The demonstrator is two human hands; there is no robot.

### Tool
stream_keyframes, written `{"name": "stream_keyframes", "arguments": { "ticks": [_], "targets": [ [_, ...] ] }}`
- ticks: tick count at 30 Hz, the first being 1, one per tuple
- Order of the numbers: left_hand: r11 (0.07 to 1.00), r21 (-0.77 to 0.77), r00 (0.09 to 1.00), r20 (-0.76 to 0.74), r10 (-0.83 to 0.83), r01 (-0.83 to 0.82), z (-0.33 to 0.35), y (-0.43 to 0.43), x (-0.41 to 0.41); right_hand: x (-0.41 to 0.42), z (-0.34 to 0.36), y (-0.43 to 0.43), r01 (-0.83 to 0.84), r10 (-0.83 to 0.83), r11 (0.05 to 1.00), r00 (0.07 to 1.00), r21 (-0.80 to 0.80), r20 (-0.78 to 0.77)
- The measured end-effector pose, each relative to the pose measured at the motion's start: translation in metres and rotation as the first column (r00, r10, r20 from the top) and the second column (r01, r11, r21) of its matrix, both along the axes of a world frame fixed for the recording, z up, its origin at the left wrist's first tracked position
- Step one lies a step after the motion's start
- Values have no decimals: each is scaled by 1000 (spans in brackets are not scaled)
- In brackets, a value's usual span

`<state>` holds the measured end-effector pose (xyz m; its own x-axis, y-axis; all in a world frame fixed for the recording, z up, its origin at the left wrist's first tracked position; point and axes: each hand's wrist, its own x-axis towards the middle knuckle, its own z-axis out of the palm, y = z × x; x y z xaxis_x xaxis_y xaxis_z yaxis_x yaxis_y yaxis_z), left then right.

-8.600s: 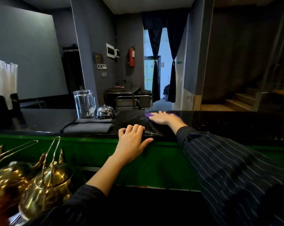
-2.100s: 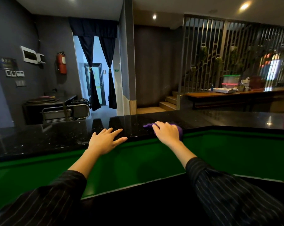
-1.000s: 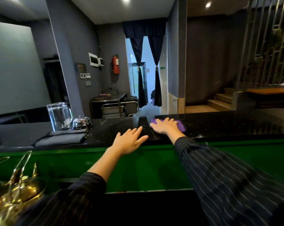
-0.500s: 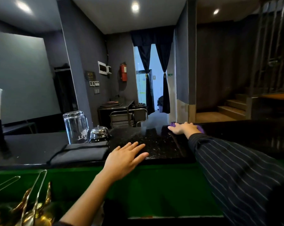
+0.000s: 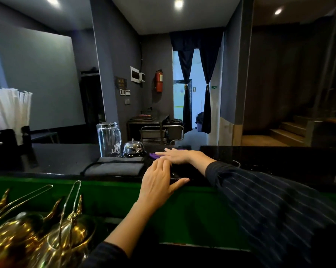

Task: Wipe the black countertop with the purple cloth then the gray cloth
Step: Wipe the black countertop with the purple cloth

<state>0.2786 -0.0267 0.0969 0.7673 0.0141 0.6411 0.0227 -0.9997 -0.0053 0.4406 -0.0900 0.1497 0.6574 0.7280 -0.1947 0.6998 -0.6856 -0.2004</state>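
Right hand flat, fingers straight, pressing crumpled purple cloth onto glossy black countertop. Left hand flat on the near edge, thumb spread. Just left of the purple cloth: domed chrome bell, clear upturned glass, folded gray cloth. Brass teapots below the counter.

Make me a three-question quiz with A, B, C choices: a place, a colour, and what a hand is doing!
1. Where is the gray cloth? A) stairs B) countertop, left of the left hand C) floor
2. Colour of the rag under the right hand? A) red B) white C) purple
3. The right hand's fingers are: A) flat on the rag B) fisted C) pointing up
Answers: B, it lies folded beside that hand; C, purple peeks out past the fingers; A, they stretch straight.
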Motion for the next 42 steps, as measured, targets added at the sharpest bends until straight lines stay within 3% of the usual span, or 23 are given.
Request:
{"name": "stream_keyframes", "arguments": {
  "ticks": [3, 8, 12, 15, 18, 22, 25, 28, 33, 42],
  "targets": [
    [999, -33, 1000, 18, -7, 7, -27, 6, -18, -4, 1, -28, -1, 1, 999, 1000, 49, 6],
    [997, -35, 967, -246, -71, 64, -23, 13, -40, -10, -5, -32, 212, -215, 976, 968, 38, 126],
    [998, -3, 920, -387, -61, 65, -5, 15, -48, -60, -6, -11, 7, -11, 999, 994, 35, 111],
    [999, -11, 925, -377, -49, 49, -7, 11, -55, -81, -6, -28, -81, 76, 996, 990, 42, 118],
    [1000, 19, 901, -433, -6, 15, -9, 10, -62, -83, -5, -61, -2, -6, 996, 995, 87, 95],
    [993, 106, 855, -508, 101, -55, 2, 0, -61, -100, -15, -67, 155, -186, 979, 947, 134, 261],
    [990, 75, 844, -517, 142, -121, 9, -16, -55, -126, -27, -69, 45, -113, 983, 911, 177, 396],
    [994, 68, 874, -473, 109, -87, 4, -40, -49, -134, -36, -105, -21, -72, 984, 863, 178, 500],
    [993, 91, 884, -467, -28, 79, -1, -90, -34, -114, -38, -197, 35, -144, 979, 819, 203, 555],
    [980, 188, 844, -514, 153, -63, 2, -130, -8, -95, -37, -323, 232, -295, 955, 794, 184, 532]
  ]
}}
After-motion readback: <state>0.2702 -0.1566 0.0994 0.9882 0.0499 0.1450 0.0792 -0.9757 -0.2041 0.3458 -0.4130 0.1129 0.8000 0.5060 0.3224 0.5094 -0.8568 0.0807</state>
